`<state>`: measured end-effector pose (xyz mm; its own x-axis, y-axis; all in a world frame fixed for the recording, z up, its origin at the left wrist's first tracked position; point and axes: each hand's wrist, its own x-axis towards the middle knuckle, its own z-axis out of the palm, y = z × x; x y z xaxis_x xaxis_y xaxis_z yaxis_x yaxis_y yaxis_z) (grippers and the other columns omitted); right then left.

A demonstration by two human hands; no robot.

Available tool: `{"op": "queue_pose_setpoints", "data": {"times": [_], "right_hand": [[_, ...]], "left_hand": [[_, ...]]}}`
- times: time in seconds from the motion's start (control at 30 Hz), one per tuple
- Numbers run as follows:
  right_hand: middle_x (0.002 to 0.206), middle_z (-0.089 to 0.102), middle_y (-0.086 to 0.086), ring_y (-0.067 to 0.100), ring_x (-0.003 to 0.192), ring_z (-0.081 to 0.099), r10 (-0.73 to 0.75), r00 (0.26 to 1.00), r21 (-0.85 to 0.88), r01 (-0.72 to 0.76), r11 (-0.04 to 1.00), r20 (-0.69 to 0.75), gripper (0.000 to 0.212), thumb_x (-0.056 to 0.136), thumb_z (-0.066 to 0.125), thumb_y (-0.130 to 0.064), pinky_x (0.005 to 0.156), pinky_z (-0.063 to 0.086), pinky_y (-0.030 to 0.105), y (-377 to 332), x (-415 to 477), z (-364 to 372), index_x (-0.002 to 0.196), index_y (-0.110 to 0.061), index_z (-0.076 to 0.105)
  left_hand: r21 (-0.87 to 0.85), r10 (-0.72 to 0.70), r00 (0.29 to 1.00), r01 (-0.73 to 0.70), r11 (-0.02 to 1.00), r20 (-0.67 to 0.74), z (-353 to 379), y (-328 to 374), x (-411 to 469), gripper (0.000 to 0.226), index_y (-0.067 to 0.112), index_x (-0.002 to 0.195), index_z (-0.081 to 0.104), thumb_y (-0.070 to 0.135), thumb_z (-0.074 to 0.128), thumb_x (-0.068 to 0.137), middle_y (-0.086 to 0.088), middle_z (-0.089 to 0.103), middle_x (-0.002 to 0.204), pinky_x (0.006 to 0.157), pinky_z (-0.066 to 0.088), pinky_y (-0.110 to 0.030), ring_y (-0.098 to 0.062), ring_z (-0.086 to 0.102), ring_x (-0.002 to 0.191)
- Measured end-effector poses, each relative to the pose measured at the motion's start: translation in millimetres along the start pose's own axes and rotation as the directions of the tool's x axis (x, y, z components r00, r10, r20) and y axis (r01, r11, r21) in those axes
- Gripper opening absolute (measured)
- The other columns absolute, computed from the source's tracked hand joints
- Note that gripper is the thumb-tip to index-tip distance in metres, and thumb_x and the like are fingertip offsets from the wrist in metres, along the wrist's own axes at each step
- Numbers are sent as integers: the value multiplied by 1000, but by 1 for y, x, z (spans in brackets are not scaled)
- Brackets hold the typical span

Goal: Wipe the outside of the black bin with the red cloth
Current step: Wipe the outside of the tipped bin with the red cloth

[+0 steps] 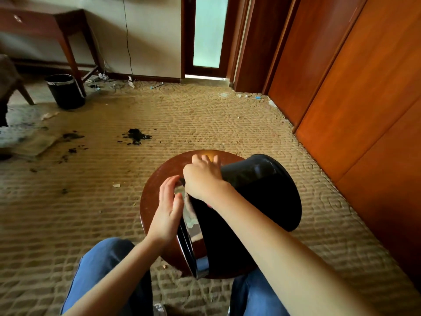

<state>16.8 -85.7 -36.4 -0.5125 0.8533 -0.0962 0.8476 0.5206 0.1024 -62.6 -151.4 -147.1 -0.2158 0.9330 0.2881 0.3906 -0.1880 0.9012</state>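
Observation:
The black bin (262, 201) lies on its side on a small round wooden table (157, 179) in front of my knees. Its chrome-rimmed mouth (193, 226) faces left and its base points right. My right hand (202, 176) reaches across and grips the upper part of the rim, fingers curled over it. My left hand (168, 208) is flat, fingers straight, with its palm beside the bin's mouth, at or just touching the rim. No red cloth shows clearly in this view.
A second black bin (66, 91) stands by a wooden desk (45, 21) at the far left. Black debris (136, 136) and scraps litter the patterned carpet. Wooden wardrobe doors (364, 87) run along the right. Cables lie by the far wall.

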Motion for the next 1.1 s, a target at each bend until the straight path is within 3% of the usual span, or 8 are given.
{"op": "queue_pose_setpoints", "data": {"times": [0.2, 0.3, 0.4, 0.57, 0.7, 0.9, 1.0, 1.1], "right_hand": [[101, 57, 9, 30, 92, 56, -58, 934, 28, 72, 997, -354, 36, 77, 45, -10, 80, 43, 40, 7, -80, 32, 107, -12, 67], [85, 60, 7, 26, 73, 57, -40, 885, 75, 84, 994, -463, 42, 76, 40, -9, 62, 44, 33, 6, -100, 53, 106, -10, 70], [94, 59, 6, 28, 86, 58, -33, 927, 28, 47, 998, -373, 32, 74, 54, -14, 72, 44, 36, 0, -73, 37, 102, -13, 70], [128, 42, 8, 31, 124, 35, -67, 997, 13, 68, 998, -26, 29, 92, 53, -24, 103, 26, 50, -9, -8, 5, 119, -18, 61], [122, 47, 9, 32, 116, 43, -75, 984, -4, 75, 997, -162, 28, 87, 53, -19, 96, 33, 44, -4, -27, 16, 114, -17, 63], [87, 60, 5, 23, 77, 56, -105, 909, 48, 135, 990, -404, 48, 77, 36, -11, 62, 45, 32, 15, -121, 52, 113, -13, 68], [90, 59, 5, 27, 84, 57, -79, 922, 40, 102, 994, -379, 47, 75, 34, -11, 69, 45, 34, 11, -100, 34, 106, -15, 69], [120, 48, 9, 31, 117, 41, -90, 987, 40, 96, 995, -132, 29, 87, 50, -17, 97, 32, 45, 0, -48, 10, 113, -16, 63]], "left_hand": [[-75, -131, 991, 129, 989, -23, -4, -12, 22, 79, 12, 146, 27, 60, 25, 83, 2, 29, 147, 109, 21, -21, -7, 28, 135], [-88, -148, 988, 144, 986, -41, -4, -14, 23, 68, 12, 142, 32, 54, 25, 88, -1, 35, 142, 107, 25, -15, -6, 33, 130], [-91, -130, 991, 126, 988, -44, -2, -7, 21, 65, 12, 133, 38, 53, 25, 85, 3, 38, 131, 92, 23, 3, 7, 34, 116], [-93, -130, 991, 127, 988, -28, -4, 0, 17, 79, 10, 138, 35, 60, 24, 77, 4, 32, 135, 91, 20, 5, 4, 30, 120], [-69, -153, 988, 151, 986, -25, -8, -4, 26, 68, 5, 141, 33, 43, 25, 85, 0, 34, 138, 101, 21, -11, -3, 29, 126], [-74, -134, 991, 133, 988, -11, 0, -7, 12, 73, 13, 142, 30, 57, 24, 84, 3, 32, 140, 94, 21, 2, -3, 32, 126], [-127, -147, 989, 144, 981, -22, 3, -4, 6, 61, 10, 141, 31, 41, 27, 89, -5, 31, 146, 100, 22, -1, -8, 30, 133], [-147, -135, 991, 133, 980, -6, 4, 3, -3, 61, 22, 136, 30, 53, 30, 83, 0, 27, 146, 100, 19, 1, -5, 26, 134]]}}
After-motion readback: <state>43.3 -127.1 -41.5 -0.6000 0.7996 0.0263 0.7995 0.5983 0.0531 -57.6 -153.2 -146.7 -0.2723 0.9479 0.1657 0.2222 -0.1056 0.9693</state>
